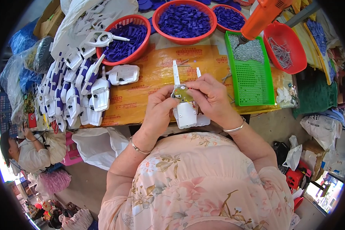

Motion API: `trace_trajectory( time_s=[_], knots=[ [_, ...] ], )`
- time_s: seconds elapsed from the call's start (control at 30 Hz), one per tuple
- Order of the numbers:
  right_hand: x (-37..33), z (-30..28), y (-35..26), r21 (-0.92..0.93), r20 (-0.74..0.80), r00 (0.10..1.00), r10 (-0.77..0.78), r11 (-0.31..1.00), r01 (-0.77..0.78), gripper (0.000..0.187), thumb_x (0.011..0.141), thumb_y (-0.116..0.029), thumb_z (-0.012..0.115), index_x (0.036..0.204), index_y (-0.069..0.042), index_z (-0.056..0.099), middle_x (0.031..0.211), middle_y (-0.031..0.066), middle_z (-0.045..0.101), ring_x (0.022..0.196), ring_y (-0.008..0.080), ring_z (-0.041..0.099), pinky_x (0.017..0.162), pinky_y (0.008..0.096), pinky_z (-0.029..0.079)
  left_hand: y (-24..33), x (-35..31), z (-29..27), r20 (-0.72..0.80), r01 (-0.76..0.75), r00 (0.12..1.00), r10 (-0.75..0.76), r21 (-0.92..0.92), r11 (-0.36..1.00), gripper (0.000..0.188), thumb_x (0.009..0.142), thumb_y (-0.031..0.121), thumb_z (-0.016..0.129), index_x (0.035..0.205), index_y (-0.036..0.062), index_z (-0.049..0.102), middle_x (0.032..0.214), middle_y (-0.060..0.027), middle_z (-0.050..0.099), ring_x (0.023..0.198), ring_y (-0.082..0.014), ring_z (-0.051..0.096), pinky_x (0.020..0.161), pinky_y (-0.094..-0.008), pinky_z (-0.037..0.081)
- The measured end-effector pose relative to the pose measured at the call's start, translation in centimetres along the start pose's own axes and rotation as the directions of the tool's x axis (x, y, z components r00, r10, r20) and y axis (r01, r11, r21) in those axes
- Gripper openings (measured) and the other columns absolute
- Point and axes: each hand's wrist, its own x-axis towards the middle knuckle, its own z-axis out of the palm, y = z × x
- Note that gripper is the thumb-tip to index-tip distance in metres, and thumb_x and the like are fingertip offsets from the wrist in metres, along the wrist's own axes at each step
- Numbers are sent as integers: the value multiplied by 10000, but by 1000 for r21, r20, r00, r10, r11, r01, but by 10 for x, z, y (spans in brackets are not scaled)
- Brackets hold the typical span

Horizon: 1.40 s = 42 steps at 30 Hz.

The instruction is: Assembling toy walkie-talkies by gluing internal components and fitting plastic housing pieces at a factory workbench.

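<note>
Near the table's front edge, a white plastic housing [186, 115] with a long narrow stem lies between my hands. A small yellow-green plate [183, 93] with a dark part on it sits across its middle. My left hand [160, 106] grips the housing's left side, thumb beside the plate. The thumb and fingers of my right hand [209, 96] are closed at the plate's right edge; whether a small part is between them is hidden. Partly under my right hand lies a second white piece [203, 120], and a stem tip shows beyond that hand.
White-and-purple housings [71, 88] pile up at left beside one open shell [123, 74]. Red baskets [184, 37] of purple parts stand at the back. An orange power screwdriver [262, 19] hangs over a green tray [253, 100] of screws; a red bowl [299, 63] holds long pins. Another person sits at left.
</note>
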Motion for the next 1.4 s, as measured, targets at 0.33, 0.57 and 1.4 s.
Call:
trace_trajectory(
  time_s=[0.33,0.57,1.4],
  knots=[
    [0,-5,-4,1,3,999,-34,999,34,154,757,11,672,901,-40,650,768,92,567,674,229,584,587,304,468,9,-7,5,11,11,1000,-12,46,999,324,824,12,520,1143,-34,548,945,-62,634,795,-102,616,673,-234,507],
    [-4,-1,-7,-33,6,999,-42,999,42,122,735,26,668,825,-25,602,716,102,531,641,256,555,554,332,446,0,-8,-6,42,73,996,-75,50,996,366,807,7,505,1168,-20,556,949,-45,645,743,-72,607,633,-206,490],
    [-18,-5,-13,-106,146,974,-172,976,189,152,712,15,658,807,-24,547,744,92,474,677,269,528,569,356,441,-6,-24,-16,159,45,987,-36,-57,997,453,794,-56,517,1245,-23,498,1121,-98,600,950,-144,606,817,-273,498]
  ],
)
